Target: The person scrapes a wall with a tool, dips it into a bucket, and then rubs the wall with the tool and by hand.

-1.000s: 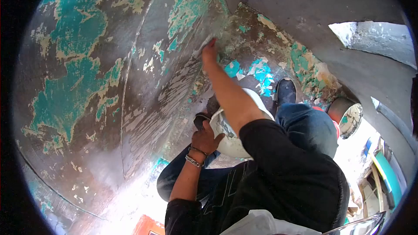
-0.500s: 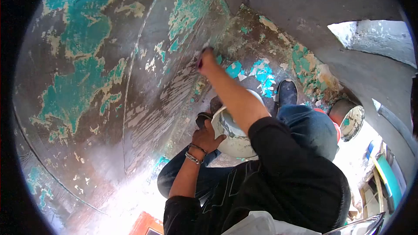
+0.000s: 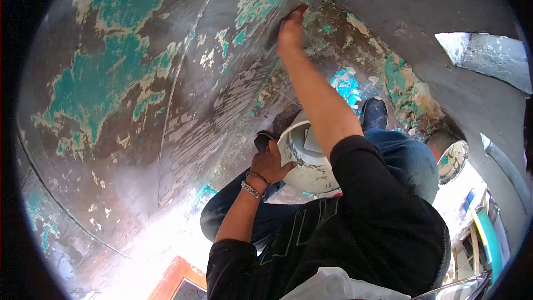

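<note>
My right hand (image 3: 290,33) reaches up to the grey wall (image 3: 189,100) near the corner, its fingers bent round something dark that I cannot make out. Patches of turquoise paint (image 3: 114,86) and pale streaks mark this wall. My left hand (image 3: 269,165) is lower down at the near left side of a whitish bucket (image 3: 305,175), thumb spread and overlapping the bucket, fingers pointing towards a dark shoe (image 3: 264,141). The bucket stands between my legs, smeared outside, with a pale inside partly hidden by my right arm.
Turquoise and white paint flakes (image 3: 346,86) lie on the floor near my other shoe (image 3: 375,114). Peeled debris (image 3: 405,91) lines the foot of the right wall (image 3: 400,11). A second bucket (image 3: 454,161) lies tipped to the right, near long boards (image 3: 488,239).
My right hand has moved up along the wall towards the corner. My left hand stays beside the bucket. The view has shifted slightly.
</note>
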Demonstrator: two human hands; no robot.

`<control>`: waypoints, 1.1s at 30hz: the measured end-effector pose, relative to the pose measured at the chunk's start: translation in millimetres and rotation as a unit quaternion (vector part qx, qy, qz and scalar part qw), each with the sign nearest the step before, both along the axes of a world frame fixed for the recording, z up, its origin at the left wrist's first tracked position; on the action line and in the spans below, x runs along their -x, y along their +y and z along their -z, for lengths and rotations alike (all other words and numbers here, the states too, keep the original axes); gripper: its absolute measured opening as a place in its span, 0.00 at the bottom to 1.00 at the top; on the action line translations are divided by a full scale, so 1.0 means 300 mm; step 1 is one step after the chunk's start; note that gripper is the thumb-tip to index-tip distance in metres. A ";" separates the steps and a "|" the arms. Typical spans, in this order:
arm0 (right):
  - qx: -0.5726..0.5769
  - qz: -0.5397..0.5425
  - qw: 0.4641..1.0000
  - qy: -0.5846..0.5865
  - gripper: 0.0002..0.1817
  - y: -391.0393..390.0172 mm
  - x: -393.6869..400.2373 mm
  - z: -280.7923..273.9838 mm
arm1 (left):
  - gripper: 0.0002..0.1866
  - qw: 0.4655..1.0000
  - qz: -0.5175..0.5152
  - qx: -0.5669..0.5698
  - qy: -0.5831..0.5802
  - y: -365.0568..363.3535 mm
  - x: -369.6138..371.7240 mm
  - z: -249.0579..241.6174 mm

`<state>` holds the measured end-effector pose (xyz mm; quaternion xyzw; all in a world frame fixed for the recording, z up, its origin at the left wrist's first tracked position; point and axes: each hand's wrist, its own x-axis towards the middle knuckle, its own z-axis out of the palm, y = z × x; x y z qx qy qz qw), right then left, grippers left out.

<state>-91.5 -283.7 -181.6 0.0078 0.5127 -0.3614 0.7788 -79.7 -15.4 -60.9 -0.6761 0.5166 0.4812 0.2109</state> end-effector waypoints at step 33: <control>0.287 -0.856 0.375 0.213 0.19 0.731 0.472 0.246 | 0.13 0.974 0.130 0.183 0.025 0.084 0.061 -0.164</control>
